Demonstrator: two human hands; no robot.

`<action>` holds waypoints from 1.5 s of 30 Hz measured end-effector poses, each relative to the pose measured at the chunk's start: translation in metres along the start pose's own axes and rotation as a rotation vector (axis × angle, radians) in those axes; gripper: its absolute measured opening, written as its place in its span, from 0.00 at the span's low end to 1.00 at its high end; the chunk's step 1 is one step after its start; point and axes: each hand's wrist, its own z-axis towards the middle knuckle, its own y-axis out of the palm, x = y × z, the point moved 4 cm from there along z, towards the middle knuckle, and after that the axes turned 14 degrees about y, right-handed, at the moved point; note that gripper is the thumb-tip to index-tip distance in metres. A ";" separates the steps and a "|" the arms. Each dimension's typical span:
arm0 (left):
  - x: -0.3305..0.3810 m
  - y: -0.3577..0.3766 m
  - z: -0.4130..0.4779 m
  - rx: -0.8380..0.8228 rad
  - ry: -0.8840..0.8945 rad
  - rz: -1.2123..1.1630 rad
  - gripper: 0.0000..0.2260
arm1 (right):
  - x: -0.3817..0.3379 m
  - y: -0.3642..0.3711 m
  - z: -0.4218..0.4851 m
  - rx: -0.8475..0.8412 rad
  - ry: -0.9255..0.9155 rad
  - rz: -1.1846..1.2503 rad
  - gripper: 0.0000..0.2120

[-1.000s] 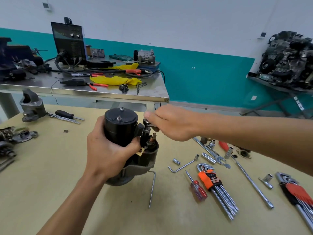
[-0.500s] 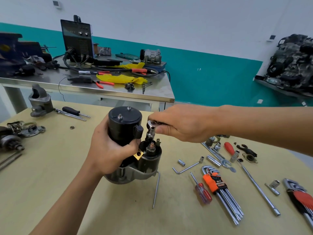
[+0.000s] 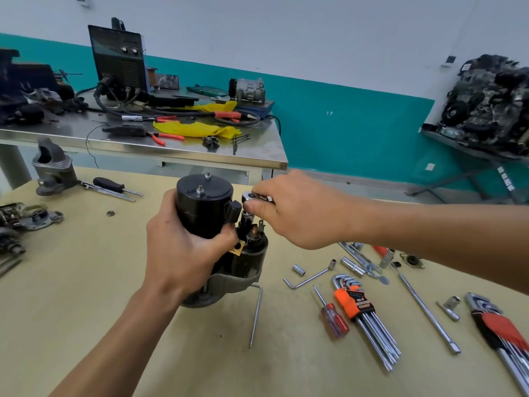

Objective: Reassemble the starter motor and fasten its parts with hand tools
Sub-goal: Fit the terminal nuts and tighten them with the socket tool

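Reaches in from 7 o'clock with left hand (image 3: pixel 183 253), fingers and thumb wrapped round the black starter motor (image 3: pixel 204 207), upright on the surface (image 3: pixel 86 282). Comes in from 3 o'clock with right hand (image 3: pixel 297 213), forearm level, fingertips pinching a ratchet head (image 3: pixel 248 196) atop a socket (image 3: pixel 246 217) at the motor's 2 o'clock. Lying at 4 o'clock: red screwdriver (image 3: pixel 333 320), orange hex keys (image 3: pixel 353 302).

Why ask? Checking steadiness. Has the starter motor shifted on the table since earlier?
No. The starter motor still stands beside the bend of the L-shaped hex key.
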 end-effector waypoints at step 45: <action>-0.003 0.050 -0.017 -0.544 0.170 0.342 0.32 | 0.192 0.088 0.000 0.053 0.711 0.567 0.27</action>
